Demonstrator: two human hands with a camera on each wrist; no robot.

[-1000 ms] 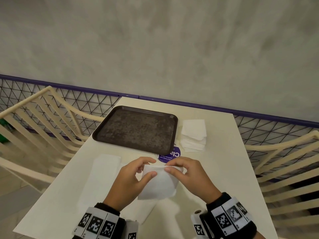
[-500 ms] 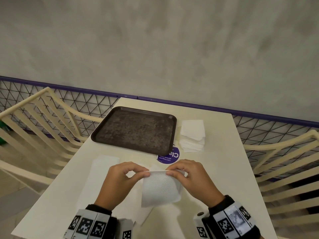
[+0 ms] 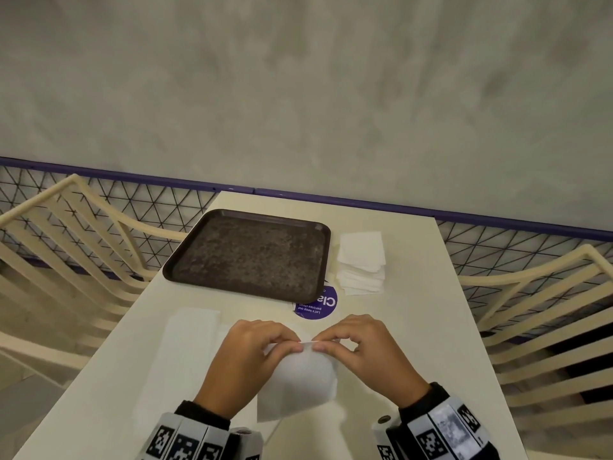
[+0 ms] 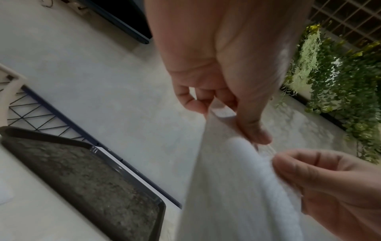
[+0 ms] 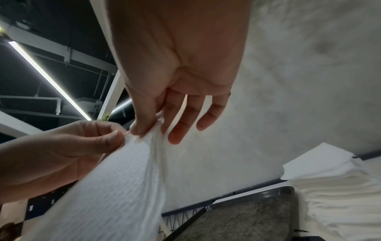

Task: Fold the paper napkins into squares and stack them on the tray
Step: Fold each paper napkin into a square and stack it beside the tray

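So the napkin [image 3: 298, 383] is up off the surface [image 3: 398, 327], hanging between both hands right in front of the person. Left hand [image 3: 252, 356] and right hand [image 3: 368, 353] each pinch its top edge between thumb and forefinger, pinch points nearly touching. On the right hand the other fingers [image 5: 179, 128] stick out loose and hold nothing.

Handling-wise this looks feather-light, floppy, embossed paper. It droops and bows out below the grip, so I'd guess it won't hold a line unless it's laid flat and pressed. Probably tears easily if the two pinches pull apart. Corners or the top edge look like the place to hold it, which is where it's held now.

Room: the tray [image 3: 185, 260] has nothing on it, sits further back on the left with a low raised rim, so a folded square needs to clear that lip. The stack of napkins [image 3: 361, 260] sits just right of it. A flat sheet [image 3: 185, 353] lies near the left edge, so folding space is mostly centre-front.
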